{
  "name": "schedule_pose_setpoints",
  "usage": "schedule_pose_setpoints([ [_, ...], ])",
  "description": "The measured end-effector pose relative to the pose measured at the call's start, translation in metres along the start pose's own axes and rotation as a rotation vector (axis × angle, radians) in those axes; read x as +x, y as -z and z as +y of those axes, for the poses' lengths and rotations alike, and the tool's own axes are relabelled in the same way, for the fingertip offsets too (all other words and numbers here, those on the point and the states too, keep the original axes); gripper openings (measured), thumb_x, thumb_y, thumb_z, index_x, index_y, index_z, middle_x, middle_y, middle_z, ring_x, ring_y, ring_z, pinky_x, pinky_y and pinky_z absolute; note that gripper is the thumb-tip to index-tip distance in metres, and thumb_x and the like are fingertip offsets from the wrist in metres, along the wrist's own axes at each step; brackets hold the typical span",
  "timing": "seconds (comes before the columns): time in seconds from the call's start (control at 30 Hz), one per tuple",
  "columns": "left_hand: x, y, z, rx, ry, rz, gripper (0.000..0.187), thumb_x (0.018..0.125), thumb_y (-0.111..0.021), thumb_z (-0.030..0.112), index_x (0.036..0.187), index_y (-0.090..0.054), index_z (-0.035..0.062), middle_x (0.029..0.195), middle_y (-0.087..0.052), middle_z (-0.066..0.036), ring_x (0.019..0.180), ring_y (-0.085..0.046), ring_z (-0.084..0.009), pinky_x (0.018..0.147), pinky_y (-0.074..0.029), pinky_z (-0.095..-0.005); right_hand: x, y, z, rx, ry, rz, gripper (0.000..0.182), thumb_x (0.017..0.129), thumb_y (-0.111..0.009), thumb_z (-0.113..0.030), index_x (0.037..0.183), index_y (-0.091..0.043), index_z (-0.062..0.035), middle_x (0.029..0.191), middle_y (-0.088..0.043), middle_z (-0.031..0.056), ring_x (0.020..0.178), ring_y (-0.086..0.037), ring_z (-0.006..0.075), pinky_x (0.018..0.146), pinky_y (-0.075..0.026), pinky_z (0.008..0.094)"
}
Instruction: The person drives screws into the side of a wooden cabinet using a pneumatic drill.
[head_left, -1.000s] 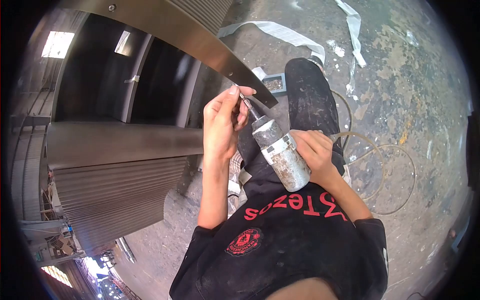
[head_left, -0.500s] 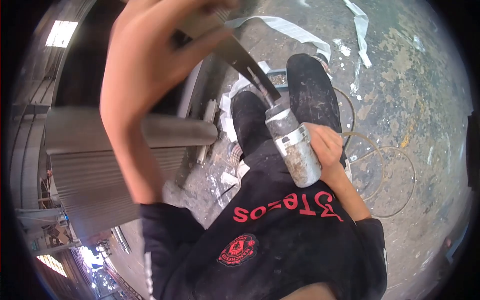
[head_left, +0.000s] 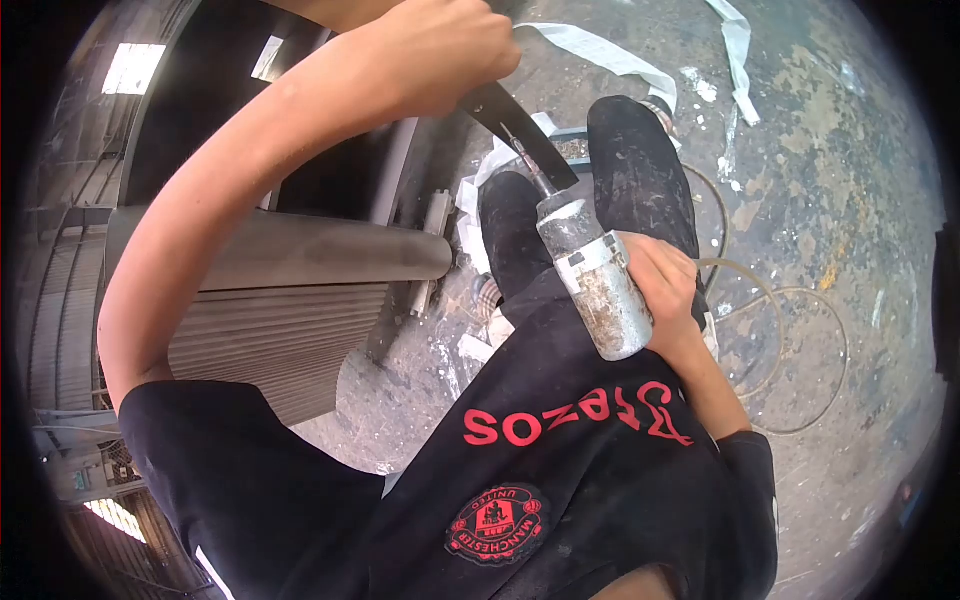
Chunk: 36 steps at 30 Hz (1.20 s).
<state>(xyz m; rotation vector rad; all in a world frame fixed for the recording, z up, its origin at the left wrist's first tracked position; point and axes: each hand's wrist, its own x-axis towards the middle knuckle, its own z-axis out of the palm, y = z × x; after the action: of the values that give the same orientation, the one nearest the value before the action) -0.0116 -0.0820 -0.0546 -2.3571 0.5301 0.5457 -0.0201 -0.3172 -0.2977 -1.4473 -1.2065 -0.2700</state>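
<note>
At the lower right of centre, my right hand [head_left: 662,282] is wrapped round a worn silver pneumatic drill [head_left: 606,308]. A slim bit [head_left: 526,157] points from the drill up and left, beside a dark flat metal strip [head_left: 530,135]. My left hand [head_left: 440,55] is closed in a fist over the strip's upper part, back of the hand towards me. Its fingertips are hidden, so I cannot see what they hold.
A thick grey roller [head_left: 330,252] and a ribbed metal sheet [head_left: 280,345] lie on the left. A hose [head_left: 838,335] loops over the floor at the right. White tape strips [head_left: 600,58] and a small blue tray [head_left: 572,148] lie beyond my legs.
My left hand has come down and right, turning over, and its spread fingers have closed. The drill stays in my right hand, nearly still; the view has shifted slightly.
</note>
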Motion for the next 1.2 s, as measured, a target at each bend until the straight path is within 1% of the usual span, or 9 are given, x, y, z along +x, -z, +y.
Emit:
schedule_pose_setpoints([
  [0.47,0.001,0.002,0.000,-0.115,-0.044,0.038,0.009,0.074,-0.069,0.010,0.071,-0.070,0.0012,0.069,-0.067,-0.016,0.069,-0.069,-0.0317,0.061,-0.052,-0.0401,0.016,-0.009,-0.004,0.010,0.016,-0.033,0.041,0.068,-0.076,-0.021,0.101,-0.067,0.0008,0.097,-0.070,0.0136,0.076,-0.068,0.0305,0.066,-0.052,0.0381],
  [0.57,0.001,-0.007,0.000,-0.019,-0.055,0.029,0.010,0.074,-0.069,0.010,0.071,-0.070,0.0008,0.068,-0.067,-0.016,0.069,-0.069,-0.0319,0.060,-0.052,-0.0396,0.018,-0.011,-0.004,0.018,0.005,-0.038,0.041,0.068,-0.076,-0.021,0.101,-0.067,0.0006,0.096,-0.070,0.0135,0.076,-0.068,0.0311,0.066,-0.052,0.0382],
  [0.67,-0.004,-0.005,-0.001,-0.037,-0.095,0.080,0.011,0.075,-0.068,0.010,0.070,-0.070,0.0005,0.068,-0.067,-0.016,0.068,-0.069,-0.0320,0.060,-0.053,-0.0393,0.019,-0.013,-0.003,0.014,-0.004,-0.043,0.040,0.068,-0.077,-0.021,0.101,-0.068,0.0002,0.096,-0.070,0.0135,0.076,-0.068,0.0316,0.066,-0.052,0.0382],
  [0.97,-0.001,-0.010,0.000,0.041,-0.073,0.003,0.013,0.078,-0.068,0.012,0.069,-0.070,0.0021,0.067,-0.068,-0.015,0.067,-0.070,-0.0304,0.060,-0.053,-0.0384,0.020,-0.017,-0.003,-0.003,-0.016,-0.036,0.039,0.069,-0.077,-0.021,0.100,-0.068,-0.0003,0.094,-0.069,0.0131,0.074,-0.067,0.0311,0.066,-0.052,0.0377],
  [1.0,-0.003,-0.009,0.000,0.030,-0.090,0.033,0.013,0.078,-0.068,0.012,0.070,-0.070,0.0023,0.068,-0.068,-0.014,0.067,-0.070,-0.0302,0.060,-0.053,-0.0381,0.020,-0.017,-0.003,-0.006,-0.012,-0.041,0.039,0.069,-0.077,-0.021,0.100,-0.068,-0.0004,0.093,-0.069,0.0129,0.074,-0.067,0.0310,0.066,-0.052,0.0378],
  [1.07,-0.005,-0.008,-0.001,0.006,-0.127,0.094,0.013,0.078,-0.067,0.012,0.070,-0.071,0.0027,0.068,-0.068,-0.014,0.068,-0.070,-0.0297,0.061,-0.053,-0.0376,0.022,-0.015,-0.007,0.008,-0.018,-0.061,0.038,0.069,-0.077,-0.016,0.100,-0.067,0.0035,0.093,-0.069,0.0163,0.075,-0.068,0.0328,0.067,-0.053,0.0372],
  [1.1,-0.003,-0.007,-0.003,0.018,-0.112,0.063,0.013,0.078,-0.068,0.012,0.070,-0.071,0.0027,0.069,-0.068,-0.014,0.068,-0.070,-0.0296,0.061,-0.053,-0.0375,0.025,-0.014,-0.009,0.016,-0.023,-0.070,0.038,0.069,-0.077,-0.014,0.099,-0.066,0.0055,0.093,-0.069,0.0180,0.076,-0.068,0.0337,0.067,-0.053,0.0370],
  [1.17,0.000,-0.008,-0.001,0.041,-0.080,0.006,0.011,0.078,-0.068,0.011,0.071,-0.071,0.0027,0.069,-0.068,-0.014,0.069,-0.070,-0.0295,0.062,-0.053,-0.0372,0.026,-0.014,-0.010,0.022,-0.025,-0.068,0.038,0.069,-0.077,-0.015,0.100,-0.066,0.0055,0.093,-0.069,0.0180,0.076,-0.068,0.0338,0.067,-0.053,0.0372],
  [1.2,0.000,-0.010,-0.002,0.034,-0.089,0.035,0.011,0.078,-0.068,0.011,0.071,-0.071,0.0026,0.069,-0.068,-0.014,0.069,-0.070,-0.0296,0.062,-0.053,-0.0372,0.026,-0.015,-0.010,0.026,-0.027,-0.068,0.039,0.069,-0.077,-0.015,0.100,-0.066,0.0055,0.093,-0.069,0.0181,0.076,-0.068,0.0338,0.067,-0.053,0.0372],
])
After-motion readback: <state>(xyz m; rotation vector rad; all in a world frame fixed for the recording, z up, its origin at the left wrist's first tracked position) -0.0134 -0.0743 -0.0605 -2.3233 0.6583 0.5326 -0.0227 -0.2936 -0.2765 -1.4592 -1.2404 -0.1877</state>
